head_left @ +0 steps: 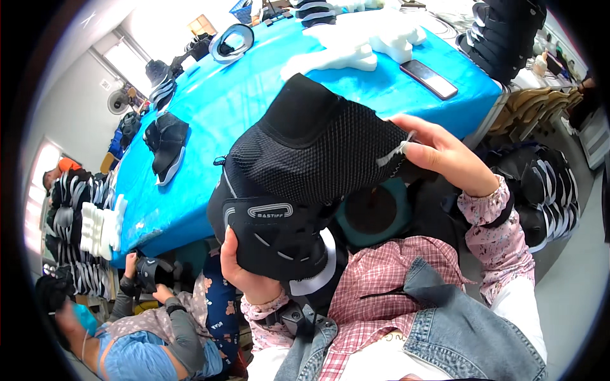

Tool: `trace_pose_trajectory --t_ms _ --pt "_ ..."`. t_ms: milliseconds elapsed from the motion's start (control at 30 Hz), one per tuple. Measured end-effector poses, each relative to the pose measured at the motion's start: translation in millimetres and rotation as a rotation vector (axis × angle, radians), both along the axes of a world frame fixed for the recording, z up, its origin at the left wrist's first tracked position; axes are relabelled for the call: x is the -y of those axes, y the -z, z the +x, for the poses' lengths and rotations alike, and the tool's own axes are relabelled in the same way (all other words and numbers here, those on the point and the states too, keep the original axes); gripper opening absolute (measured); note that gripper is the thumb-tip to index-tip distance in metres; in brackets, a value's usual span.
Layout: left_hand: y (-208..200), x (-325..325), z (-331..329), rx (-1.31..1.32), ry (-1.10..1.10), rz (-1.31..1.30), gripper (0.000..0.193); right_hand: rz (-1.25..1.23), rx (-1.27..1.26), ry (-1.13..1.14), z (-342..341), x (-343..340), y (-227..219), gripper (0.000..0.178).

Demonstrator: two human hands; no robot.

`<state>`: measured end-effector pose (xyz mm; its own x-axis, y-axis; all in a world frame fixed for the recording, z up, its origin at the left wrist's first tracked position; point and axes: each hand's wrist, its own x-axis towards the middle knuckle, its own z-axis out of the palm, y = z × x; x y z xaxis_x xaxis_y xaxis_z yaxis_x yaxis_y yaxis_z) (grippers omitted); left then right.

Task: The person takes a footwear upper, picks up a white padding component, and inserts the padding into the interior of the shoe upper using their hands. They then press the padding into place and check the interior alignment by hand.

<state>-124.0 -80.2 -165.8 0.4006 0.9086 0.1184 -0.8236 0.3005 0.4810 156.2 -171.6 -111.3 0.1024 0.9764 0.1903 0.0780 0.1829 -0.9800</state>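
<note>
The left hand (249,274) has its fingers hidden behind the black mesh piece (298,162); at the desk's (213,124) far edge, the picture's top crops a black-and-white stack (315,11).

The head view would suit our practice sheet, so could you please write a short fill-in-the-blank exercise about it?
1. The left hand and the right hand hold a mesh item that is mainly ____ in colour.
2. Of these two hands, the ____ one is higher in the picture.
3. The table is covered in bright ____.
4. The pieces lying beside the phone are ____.

Missing words: black; right; blue; white.
</note>
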Motion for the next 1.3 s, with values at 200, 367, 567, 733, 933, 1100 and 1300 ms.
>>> trace_pose_trajectory --t_ms 200,367,567,733,933,1100,1300 --pt "-7 12 -3 -0.201 0.069 0.119 0.037 0.023 0.105 -0.053 5 -6 -28 0.049" --pt "11 10 -31 -0.132 0.257 0.026 0.041 -0.201 0.22 -0.313 -13 -47 -15 0.051" --pt "3 18 -59 -0.135 0.382 0.415 0.064 -0.497 -0.074 -0.244 -44 -46 84 0.052" --pt "10 2 -26 -0.051 0.619 0.303 0.062 -0.519 -0.406 -0.145 -42 -34 136 0.036" --pt "28 -14 68 -0.541 0.478 0.083 0.06 -0.425 -0.642 -0.029 41 -20 141 0.029" --pt "30 -24 89 -0.644 0.766 -0.04 0.042 -0.446 -0.408 0.078 63 -29 153 0.038" --pt "35 -20 96 -0.684 0.756 -0.069 0.042 -0.688 0.911 0.005 70 -91 116 0.059"
